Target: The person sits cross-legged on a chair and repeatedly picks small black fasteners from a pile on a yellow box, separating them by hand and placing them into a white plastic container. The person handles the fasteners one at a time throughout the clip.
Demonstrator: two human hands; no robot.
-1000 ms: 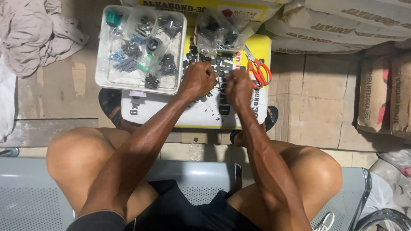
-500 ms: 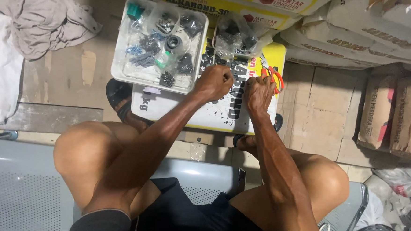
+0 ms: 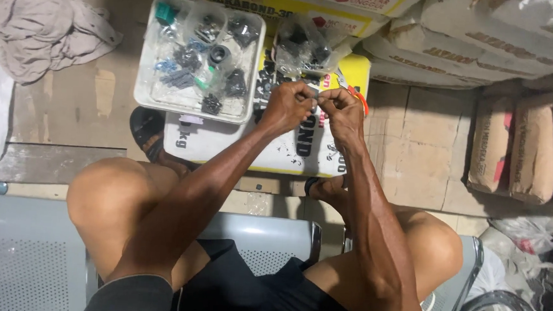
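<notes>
Both hands have drawn closer together since the earlier frames and now meet fingertip to fingertip. Left hand (image 3: 286, 105) and right hand (image 3: 341, 109) pinch a small part (image 3: 316, 96) between them; fingers of each hand are closed on it, and the part itself is too small to identify.

Directly below the pinch lies a white and yellow sack (image 3: 239, 148), flat, serving as the work surface. Small dark pieces are scattered on it just left of the left hand's fingers.

Left of the pinch, a white rectangular tray (image 3: 142, 85) rests on the sack's upper left corner. It holds several clear plastic bags of small dark fittings, a black ring-shaped part (image 3: 218, 54), loose blue pieces, and a green part (image 3: 166, 12) in its far left corner.

Just beyond the pinch, a clear plastic bag (image 3: 304, 46) of dark fittings sits on the sack, apart from the tray. Just right of the right hand's fingers, pliers with orange handles (image 3: 354, 93) lie on the sack's yellow edge.

Further right of the grip, filled sacks (image 3: 484, 43) are stacked. Well left of the tray, a crumpled grey cloth (image 3: 40, 26) lies on the floor.
</notes>
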